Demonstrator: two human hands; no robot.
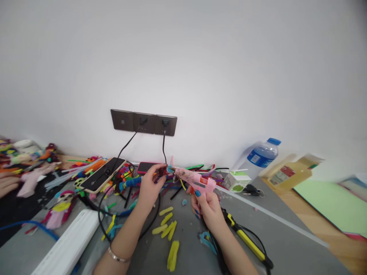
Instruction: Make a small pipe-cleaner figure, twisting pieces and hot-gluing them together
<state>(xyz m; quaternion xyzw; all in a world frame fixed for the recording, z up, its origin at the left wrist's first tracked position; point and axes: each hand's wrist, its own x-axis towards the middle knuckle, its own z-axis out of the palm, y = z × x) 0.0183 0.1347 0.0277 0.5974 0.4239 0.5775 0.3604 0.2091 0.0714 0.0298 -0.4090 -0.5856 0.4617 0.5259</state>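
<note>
My right hand [208,206] is wrapped round the handle of a pink hot glue gun [189,176], fingers closed. A long whitish glue stick [272,209] juts from the gun's back end toward the lower right. The nozzle points left, at my left hand [151,181]. That hand is closed in a pinch on a small blue fuzzy piece [170,169] at the nozzle tip; whether the two touch I cannot tell. Below the hands lie several short yellow fuzzy pieces [168,229] and a small light-blue piece [184,202] on the grey mat.
A white power strip [70,244], a phone [103,175] and coloured pipe cleaners lie left. Black cables run from the wall sockets [143,123]. Yellow-handled pliers [249,244], a blue-capped bottle [259,156] and a yellow bottle [295,172] are right. Another person's hand [8,185] shows far left.
</note>
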